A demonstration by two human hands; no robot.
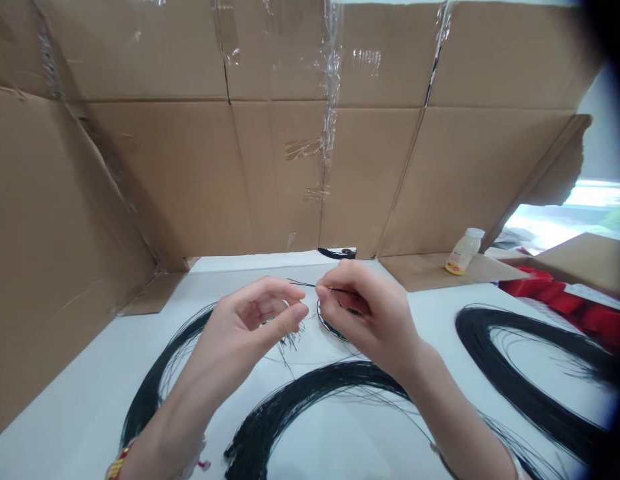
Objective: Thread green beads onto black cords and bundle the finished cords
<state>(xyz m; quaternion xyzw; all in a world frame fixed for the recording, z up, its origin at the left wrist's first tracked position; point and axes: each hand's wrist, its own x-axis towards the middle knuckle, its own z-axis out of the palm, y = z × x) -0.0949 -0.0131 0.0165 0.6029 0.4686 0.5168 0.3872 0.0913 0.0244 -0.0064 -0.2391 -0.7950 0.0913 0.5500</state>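
Above the white table, my right hand [367,310] pinches thin black strands [301,283] between thumb and forefinger; their free ends stick out to the left. My left hand [263,313] is beside them, with thumb and fingertips apart and nothing visible between them. Below the hands, a thick curved bundle of black strands [310,393] lies on the table. Another black bundle [153,387] curves partly behind my left forearm. A small round object with a dark rim [330,328] is partly hidden behind my right hand. Short loose strands [290,339] lie between the hands.
Cardboard walls [280,167] stand behind and at the left. A small bottle with a white cap [464,252] is on a cardboard flap [420,272] at the back right. Another black bundle [520,387] lies at the right, near red objects [565,300]. The white table [55,413] extends left.
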